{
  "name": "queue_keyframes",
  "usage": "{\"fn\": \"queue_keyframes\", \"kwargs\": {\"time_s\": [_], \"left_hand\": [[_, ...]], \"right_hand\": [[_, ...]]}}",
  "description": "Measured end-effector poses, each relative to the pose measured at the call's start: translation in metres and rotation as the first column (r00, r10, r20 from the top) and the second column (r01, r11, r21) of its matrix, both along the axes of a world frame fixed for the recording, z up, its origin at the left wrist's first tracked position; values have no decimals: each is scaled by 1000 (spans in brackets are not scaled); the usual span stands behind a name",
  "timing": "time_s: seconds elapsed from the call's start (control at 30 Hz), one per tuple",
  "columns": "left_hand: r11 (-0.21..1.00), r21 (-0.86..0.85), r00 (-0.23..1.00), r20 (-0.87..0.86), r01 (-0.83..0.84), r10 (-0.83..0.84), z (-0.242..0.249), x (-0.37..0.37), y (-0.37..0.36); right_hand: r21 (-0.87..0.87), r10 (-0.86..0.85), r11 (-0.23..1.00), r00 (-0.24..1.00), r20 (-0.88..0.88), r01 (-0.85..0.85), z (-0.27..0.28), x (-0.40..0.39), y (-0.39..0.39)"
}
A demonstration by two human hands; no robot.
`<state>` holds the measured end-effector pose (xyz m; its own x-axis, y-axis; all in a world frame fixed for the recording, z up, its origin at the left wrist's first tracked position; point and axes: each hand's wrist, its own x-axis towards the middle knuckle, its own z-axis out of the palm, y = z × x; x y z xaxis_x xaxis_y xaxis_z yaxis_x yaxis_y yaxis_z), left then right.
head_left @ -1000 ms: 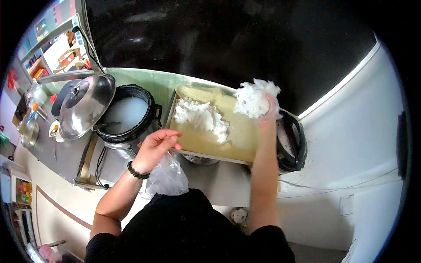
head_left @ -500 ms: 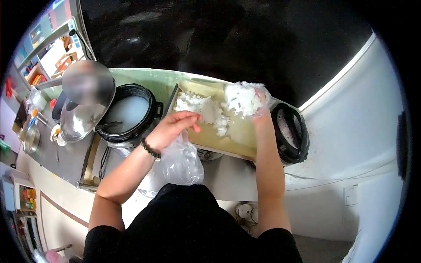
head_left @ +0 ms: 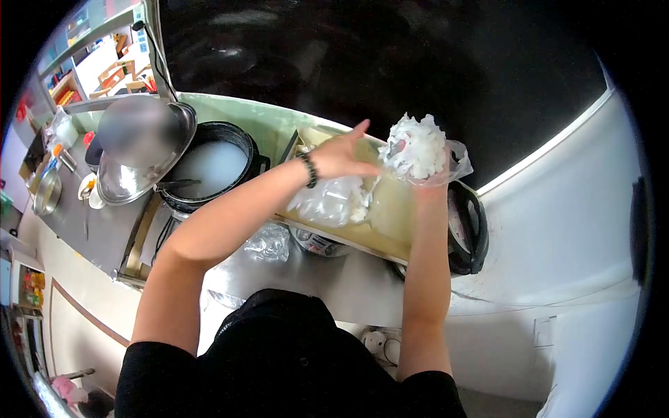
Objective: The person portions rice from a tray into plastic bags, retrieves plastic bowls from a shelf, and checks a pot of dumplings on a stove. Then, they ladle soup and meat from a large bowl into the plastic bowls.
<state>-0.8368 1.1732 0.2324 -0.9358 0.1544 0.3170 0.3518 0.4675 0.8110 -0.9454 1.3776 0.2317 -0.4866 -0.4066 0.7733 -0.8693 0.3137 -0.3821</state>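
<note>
White shreds (head_left: pixel 412 150), one loose heap: held aloft, above the far right corner of the tray, partly wrapped in clear film (head_left: pixel 458 161). Grasped by the right hand (head_left: pixel 433 171), which is curled about the heap through the film; its fingers are largely hidden.

Left hand (head_left: pixel 340 157): unclenched, thumb and fingers spread, raised over the far part of the tray, pointed towards the heap and apart from it. Dark beaded bracelet (head_left: pixel 306 170) worn at the wrist.

Handling note, by judgement: the heap is best cupped from beneath with light, even pressure, so that the shreds are not crushed; strays are best caught over the tray, and the loose film cuff is best drawn clear of them.

Tray (head_left: pixel 391 221), shallow, yellowish: further shreds (head_left: pixel 361 206) lying near its middle. Clear plastic bag (head_left: pixel 324 202), inflated, below the left wrist, over the near left part; whether it is attached to the hand cannot be told.

Beyond the tray's left edge: black-rimmed pot (head_left: pixel 251 149), cloudy liquid within, handled utensil (head_left: pixel 179 184) dipped; metal lid (head_left: pixel 127 188) tilted alongside. Beyond its right edge: black-lidded cooker (head_left: pixel 477 233). Before its near edge: crumpled plastic (head_left: pixel 270 242) on the steel worktop (head_left: pixel 355 285).
</note>
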Motion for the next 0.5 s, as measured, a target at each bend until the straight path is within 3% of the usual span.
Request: {"fn": "queue_keyframes", "kwargs": {"time_s": [0.03,0.07,0.1,0.17,0.23,0.3,0.37,0.43,0.47,0.5], "left_hand": [[999,-18,999,23,42,-41,1,-12,6],[996,6,996,9,86,-86,1,-21,10],[976,137,979,98,167,-181,-1,-32,13],[982,97,986,35,159,-163,-9,-50,11],[997,-34,997,1,76,-76,-9,-47,0],[973,-180,985,121,146,-126,-19,-51,-18],[905,-401,982,172,140,-76,-40,-58,-34],[659,-752,1000,6,-14,27,-48,-51,-40],[657,-754,1000,1,-13,22,-51,-51,-40],[555,-799,969,-240,-231,58,-47,-45,-37]], "right_hand": [[299,-199,857,804,-560,420,8,1,0],[236,-123,943,907,-403,233,3,-8,-1],[230,-124,945,904,-410,234,-3,-18,3],[124,-202,962,942,-269,241,-11,-33,17],[42,-187,975,912,-366,216,13,-3,12],[-31,-176,983,875,-451,182,24,11,16],[74,-343,871,708,-617,486,27,12,27],[57,-366,869,717,-592,491,32,26,27],[22,-398,866,715,-574,499,33,26,27],[-11,-428,862,714,-554,507,37,30,25]]}}
